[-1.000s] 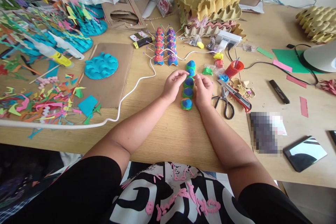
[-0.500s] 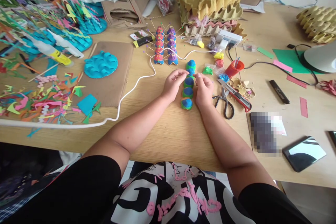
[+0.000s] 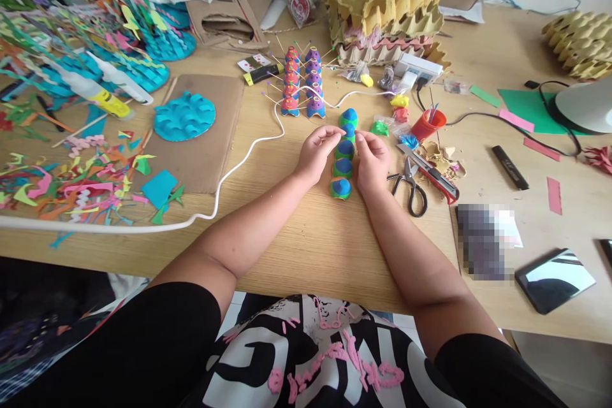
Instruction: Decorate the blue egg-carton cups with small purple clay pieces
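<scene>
A row of blue and green egg-carton cups (image 3: 343, 167) lies lengthwise on the table in front of me. My left hand (image 3: 319, 152) is at its left side, thumb and forefinger pinched at the second cup from the far end. On the other side my right hand (image 3: 373, 158) has its fingers closed, tips against the same cup. Whatever is between the fingertips is too small to make out. Beyond the hands stand a red cup row (image 3: 291, 80) and a purple cup row (image 3: 314, 81), both with thin sticks poking out.
Scissors (image 3: 410, 186), a red cutter (image 3: 433, 175) and a small red cup (image 3: 427, 123) lie right of my hands. A white cable (image 3: 217, 194) curves across the left. Farther off are egg trays (image 3: 382, 0), brown cardboard (image 3: 203, 159) with a blue piece (image 3: 185, 117), and paper scraps.
The view has shifted very slightly. My right hand's fingertips have come a little closer to the cup; my left hand stays almost in place.
</scene>
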A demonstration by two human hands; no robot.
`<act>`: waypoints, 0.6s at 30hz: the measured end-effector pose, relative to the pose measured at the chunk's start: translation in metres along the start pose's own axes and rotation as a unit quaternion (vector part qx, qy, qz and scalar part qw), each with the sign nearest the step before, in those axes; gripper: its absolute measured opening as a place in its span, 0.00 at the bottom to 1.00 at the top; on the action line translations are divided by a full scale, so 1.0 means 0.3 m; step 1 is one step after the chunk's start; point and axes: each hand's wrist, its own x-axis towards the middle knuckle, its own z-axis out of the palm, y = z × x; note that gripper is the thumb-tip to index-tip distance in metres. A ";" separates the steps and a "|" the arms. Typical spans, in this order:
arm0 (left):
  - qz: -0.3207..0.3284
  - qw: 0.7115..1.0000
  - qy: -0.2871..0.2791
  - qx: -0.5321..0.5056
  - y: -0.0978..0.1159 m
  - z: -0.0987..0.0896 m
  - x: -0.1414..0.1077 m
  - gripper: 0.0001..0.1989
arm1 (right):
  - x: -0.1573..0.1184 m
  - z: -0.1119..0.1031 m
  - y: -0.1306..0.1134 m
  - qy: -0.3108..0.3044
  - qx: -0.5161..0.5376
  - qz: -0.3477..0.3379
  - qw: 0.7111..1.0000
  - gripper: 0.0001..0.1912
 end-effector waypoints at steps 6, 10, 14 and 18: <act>-0.002 1.000 0.001 -0.006 0.000 0.001 -0.001 0.12 | 0.004 -0.001 0.007 0.006 -0.051 -0.004 0.999 0.30; -0.005 1.000 0.001 -0.008 0.005 0.002 -0.002 0.12 | 0.003 -0.001 0.004 -0.003 -0.021 -0.009 1.000 0.27; -0.008 1.000 0.000 -0.016 0.007 0.004 -0.003 0.12 | 0.001 -0.001 0.003 0.000 -0.038 -0.003 0.999 0.28; -0.005 1.000 -0.002 -0.015 0.007 0.003 -0.002 0.13 | 0.001 0.000 0.002 -0.006 -0.028 -0.008 1.000 0.30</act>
